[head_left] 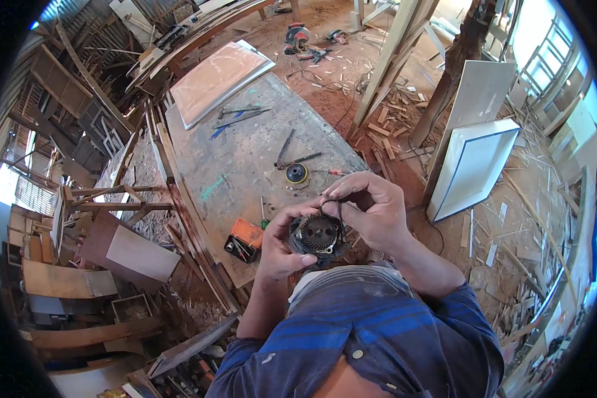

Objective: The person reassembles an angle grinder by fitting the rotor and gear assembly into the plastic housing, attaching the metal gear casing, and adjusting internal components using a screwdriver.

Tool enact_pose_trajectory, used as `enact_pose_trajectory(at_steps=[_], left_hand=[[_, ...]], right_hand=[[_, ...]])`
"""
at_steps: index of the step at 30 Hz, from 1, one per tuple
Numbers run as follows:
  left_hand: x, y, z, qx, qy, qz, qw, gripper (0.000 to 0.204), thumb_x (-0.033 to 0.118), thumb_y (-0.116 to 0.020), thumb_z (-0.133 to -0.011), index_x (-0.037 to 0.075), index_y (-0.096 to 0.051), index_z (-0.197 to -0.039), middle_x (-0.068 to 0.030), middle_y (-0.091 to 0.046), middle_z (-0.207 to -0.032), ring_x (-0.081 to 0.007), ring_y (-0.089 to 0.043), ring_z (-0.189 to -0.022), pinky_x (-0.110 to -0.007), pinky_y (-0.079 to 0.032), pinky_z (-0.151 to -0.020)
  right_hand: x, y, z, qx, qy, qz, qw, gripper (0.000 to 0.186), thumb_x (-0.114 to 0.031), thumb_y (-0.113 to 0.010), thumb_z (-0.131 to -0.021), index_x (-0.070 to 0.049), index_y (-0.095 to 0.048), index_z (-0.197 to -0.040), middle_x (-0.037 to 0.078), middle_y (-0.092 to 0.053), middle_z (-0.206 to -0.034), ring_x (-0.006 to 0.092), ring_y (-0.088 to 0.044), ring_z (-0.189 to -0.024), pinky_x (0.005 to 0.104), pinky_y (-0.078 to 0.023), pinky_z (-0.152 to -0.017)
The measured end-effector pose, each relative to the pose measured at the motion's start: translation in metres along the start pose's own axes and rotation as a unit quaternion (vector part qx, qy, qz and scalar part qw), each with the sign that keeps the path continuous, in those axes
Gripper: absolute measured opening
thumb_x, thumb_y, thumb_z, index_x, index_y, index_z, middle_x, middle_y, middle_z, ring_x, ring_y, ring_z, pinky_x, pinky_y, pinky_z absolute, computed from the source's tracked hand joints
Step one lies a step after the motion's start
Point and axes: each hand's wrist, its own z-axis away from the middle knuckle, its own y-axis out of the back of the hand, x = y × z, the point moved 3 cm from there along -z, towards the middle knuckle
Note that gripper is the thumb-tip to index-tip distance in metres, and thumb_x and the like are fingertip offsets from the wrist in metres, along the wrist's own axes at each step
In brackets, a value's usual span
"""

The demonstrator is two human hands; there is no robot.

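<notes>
Head view: dark-blue shirt w/ brighter blue bands & pale buttons (351, 351) fills the bottom, closest to cam. Just above it, the person holds a round, dark, grimy metal machine part w/ a finned disc face (320, 231) up off the counter's near end, face toward cam. L hand (282, 242) is curled round its left side, thumb at the lower edge, fingers at the upper left. R hand (375, 209) is at its upper right, thumb & index fingers pinching a thin dark strand (321, 203); too small to tell exactly what.

Grey, stained counter (245, 176) beyond carries a black disc w/ yellow rim (296, 174), black V-shaped tool (298, 160) just beyond it, & red-handled screwdriver (336, 172) to the right. Open orange-and-black case w/ small bits (247, 232) sits near L hand. Far end: reddish-brown flat sheet (212, 79) atop white ones. Floor, right: white shallow box w/ blue edging (477, 169), upright.
</notes>
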Motion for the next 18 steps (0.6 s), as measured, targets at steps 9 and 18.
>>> enact_pose_trajectory(at_steps=[9, 18], left_hand=[[-0.011, 0.01, 0.005, 0.083, -0.005, 0.145, 0.986, 0.086, 0.023, -0.102, -0.069, 0.002, -0.057, -0.139, -0.0136, -0.068, -0.135, -0.0236, -0.07, -0.125, -0.04, -0.056, -0.11], [0.032, 0.012, -0.004, 0.142, -0.095, -0.02, 0.985, 0.092, 0.022, -0.099, -0.074, -0.005, -0.053, -0.149, -0.0202, -0.068, -0.14, -0.0266, -0.068, -0.129, -0.043, -0.053, -0.114]], right_hand=[[-0.029, 0.003, -0.024, -0.133, 0.072, 0.119, 0.981, 0.022, 0.011, -0.077, -0.085, -0.002, -0.076, -0.103, 0.013, -0.078, -0.112, 0.0243, -0.077, -0.108, 0.0369, -0.061, -0.094], [-0.043, 0.015, -0.015, -0.304, 0.051, 0.135, 0.942, 0.019, -0.004, -0.082, -0.088, -0.004, -0.079, -0.106, 0.012, -0.078, -0.109, 0.0306, -0.074, -0.108, 0.0448, -0.056, -0.1]])
